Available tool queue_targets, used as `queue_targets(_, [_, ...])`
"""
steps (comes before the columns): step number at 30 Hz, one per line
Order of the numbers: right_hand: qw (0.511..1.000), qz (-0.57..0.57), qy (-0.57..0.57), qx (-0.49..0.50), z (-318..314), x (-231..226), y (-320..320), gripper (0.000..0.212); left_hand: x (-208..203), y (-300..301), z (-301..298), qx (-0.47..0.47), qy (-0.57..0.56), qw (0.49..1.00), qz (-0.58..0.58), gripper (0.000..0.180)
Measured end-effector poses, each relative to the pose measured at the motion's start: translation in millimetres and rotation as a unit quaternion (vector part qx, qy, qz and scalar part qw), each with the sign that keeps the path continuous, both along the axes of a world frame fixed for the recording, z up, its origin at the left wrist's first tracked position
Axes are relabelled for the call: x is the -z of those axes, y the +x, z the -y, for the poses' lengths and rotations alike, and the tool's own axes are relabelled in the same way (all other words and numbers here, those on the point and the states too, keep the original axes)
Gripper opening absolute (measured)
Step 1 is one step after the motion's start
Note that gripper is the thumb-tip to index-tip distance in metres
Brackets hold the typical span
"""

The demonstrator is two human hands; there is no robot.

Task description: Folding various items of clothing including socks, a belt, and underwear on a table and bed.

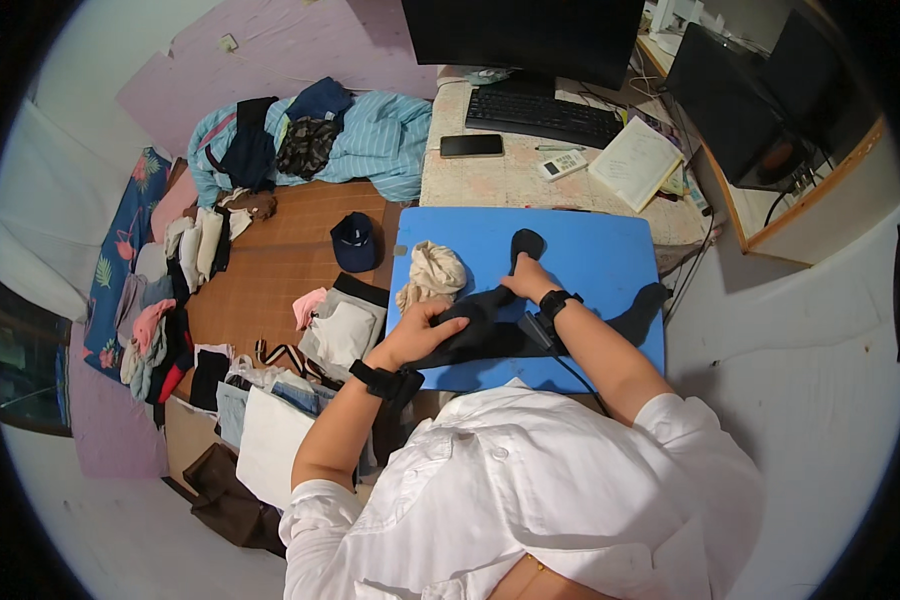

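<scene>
A pair of black tights (pixel 490 343) lies across the blue tabletop (pixel 570 225), its two legs spread apart. One foot end points away from me, and the other rests near the table's right edge. My right hand (pixel 527 280) is closed around the leg just below the far foot end. At the wide end on the left, my left hand (pixel 418 335) grips the bunched black fabric, its thumb lying on top and its fingertips partly hidden in the cloth. Just beyond my left hand sits a crumpled beige garment (pixel 436 272). Both wrists wear black straps.
Beyond the blue table, a desk holds a monitor (pixel 525 40), a keyboard (pixel 545 118), a phone (pixel 471 146) and an open notebook (pixel 637 165). To the left, a brown mat (pixel 270 240) carries folded clothes (pixel 345 325), a dark cap (pixel 354 242) and a striped blue quilt (pixel 385 140).
</scene>
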State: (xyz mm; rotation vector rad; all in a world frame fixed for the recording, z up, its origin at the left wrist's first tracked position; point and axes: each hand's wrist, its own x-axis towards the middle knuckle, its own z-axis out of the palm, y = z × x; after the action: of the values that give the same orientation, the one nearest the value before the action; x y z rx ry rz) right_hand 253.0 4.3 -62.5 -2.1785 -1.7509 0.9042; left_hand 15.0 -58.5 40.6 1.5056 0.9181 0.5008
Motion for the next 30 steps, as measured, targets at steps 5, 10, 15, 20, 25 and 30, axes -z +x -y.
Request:
queue_targets(5, [0.927,-0.345,-0.035,0.145,-2.8,14.3,25.5,0.015,-8.1,-14.5,-3.6,-0.097,0.070,0.992,0.030,0.019])
queue_targets(10, [0.774,-0.581,0.094,0.236,32.4,-36.5,80.1,0.009,-33.7,-16.2,-16.5,-0.106,0.052,0.991,0.068,0.022])
queue_targets(15, [0.743,-0.535,0.236,0.327,80.4,-74.8,128.3,0.017,-31.8,-21.3,-27.5,0.087,-0.024,0.996,0.006,0.023])
queue_targets(20, [0.675,-0.518,0.329,0.410,128.0,-59.2,182.5,0.019,5.1,-33.8,-31.0,0.167,-0.019,0.978,-0.124,0.018])
queue_targets(25, [0.659,-0.546,0.222,0.467,163.4,-22.0,226.9,0.017,68.0,-61.7,-36.5,0.118,0.009,0.958,-0.263,0.027])
queue_targets(30, [0.780,-0.384,0.040,0.493,181.5,57.2,245.2,0.028,132.9,-89.6,-26.0,-0.061,0.068,0.964,-0.250,0.032])
